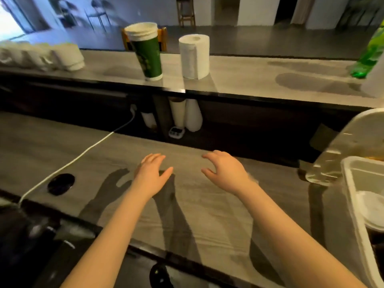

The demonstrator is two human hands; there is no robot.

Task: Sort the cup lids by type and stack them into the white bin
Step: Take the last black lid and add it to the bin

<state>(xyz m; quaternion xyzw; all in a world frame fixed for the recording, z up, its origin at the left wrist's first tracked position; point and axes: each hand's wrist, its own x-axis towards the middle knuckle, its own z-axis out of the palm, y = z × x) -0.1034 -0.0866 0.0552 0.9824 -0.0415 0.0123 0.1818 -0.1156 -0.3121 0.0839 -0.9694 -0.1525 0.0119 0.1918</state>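
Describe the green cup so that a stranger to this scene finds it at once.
Look at the raised ledge running across the back. Near its middle stand two tall things: a white paper roll and, just left of it, the green cup. Only the cup is dark green, with white rims nested at its top.

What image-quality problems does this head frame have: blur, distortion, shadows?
Head view: motion blur smears the row of white rounded objects at left and the green plastic bottle at right; wide-angle distortion bows the grey upper counter; left hand and right hand cast shadows.
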